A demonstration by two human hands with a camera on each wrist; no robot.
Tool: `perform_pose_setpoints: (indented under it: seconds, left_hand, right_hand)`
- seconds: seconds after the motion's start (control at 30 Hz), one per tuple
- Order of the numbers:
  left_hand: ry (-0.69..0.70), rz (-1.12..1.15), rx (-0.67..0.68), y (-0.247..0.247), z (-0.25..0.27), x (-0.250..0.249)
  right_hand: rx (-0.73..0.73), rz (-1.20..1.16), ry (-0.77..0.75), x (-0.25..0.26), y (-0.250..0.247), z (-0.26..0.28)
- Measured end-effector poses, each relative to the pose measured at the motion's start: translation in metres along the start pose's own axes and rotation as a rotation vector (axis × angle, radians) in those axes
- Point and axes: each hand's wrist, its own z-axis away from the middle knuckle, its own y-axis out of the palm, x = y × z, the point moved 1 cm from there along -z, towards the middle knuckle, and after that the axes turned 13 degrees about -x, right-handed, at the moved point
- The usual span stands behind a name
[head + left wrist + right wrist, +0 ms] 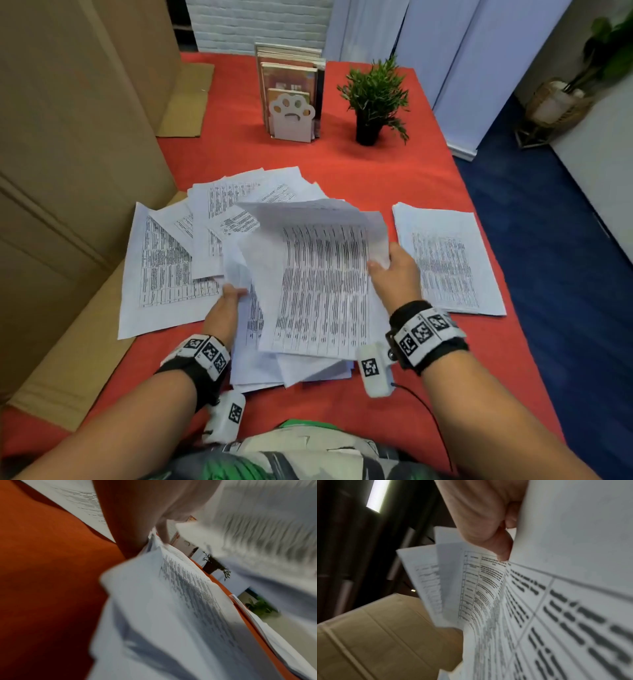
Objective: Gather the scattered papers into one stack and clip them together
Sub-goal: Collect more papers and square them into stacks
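A loose bundle of printed sheets (318, 284) is lifted off the red table (394, 171) in front of me. My right hand (390, 270) grips its right edge; in the right wrist view the thumb (502, 550) presses on a printed sheet (556, 615). My left hand (227, 301) holds the bundle's left edge, fingers tucked under the paper (171, 615). More scattered sheets (171, 253) lie fanned out at the left and behind. A separate neat pile of papers (445, 260) rests at the right. No clip is visible.
A paw-shaped bookend with books (291, 99) and a small potted plant (373, 102) stand at the table's far side. Large cardboard boxes (68, 154) line the left edge. Blue floor (565, 240) lies beyond the right edge.
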Motion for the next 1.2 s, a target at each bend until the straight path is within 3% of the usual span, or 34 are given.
perform_pose_setpoints:
  seconds: [0.1,0.2,0.33,0.57,0.83,0.97,1.03,1.2]
  left_hand:
    - [-0.089,-0.089,0.047,-0.002,-0.001,0.001]
    - [0.086,-0.253,-0.005,0.0,-0.004,0.005]
    - [0.121,-0.308,-0.081,-0.003,-0.011,0.01]
    - [0.063,-0.11,-0.047,0.002,-0.011,0.008]
    - [0.17,-0.02,0.12,0.003,-0.004,0.002]
    - [0.164,0.222,0.178,-0.006,0.001,-0.013]
    - [0.195,0.282,0.184,-0.006,0.005,-0.027]
    - [0.363,0.512,0.007,-0.001,0.014,-0.082]
  right_hand:
    - [0.081,0.007,0.122,-0.029,0.022,0.013]
    - [0.139,-0.005,0.204,-0.05,0.037,0.021]
    - [0.083,0.069,0.212,-0.065,0.033,0.018]
    - [0.234,0.153,0.186,-0.065,0.039,0.02]
    - [0.267,0.165,0.206,-0.068,0.053,0.029]
    - [0.343,-0.297,0.331,-0.045,0.039,0.026]
    - [0.293,-0.395,0.298,-0.026,0.034,0.02]
    - [0.021,-0.52,-0.005,0.028,0.017,0.006]
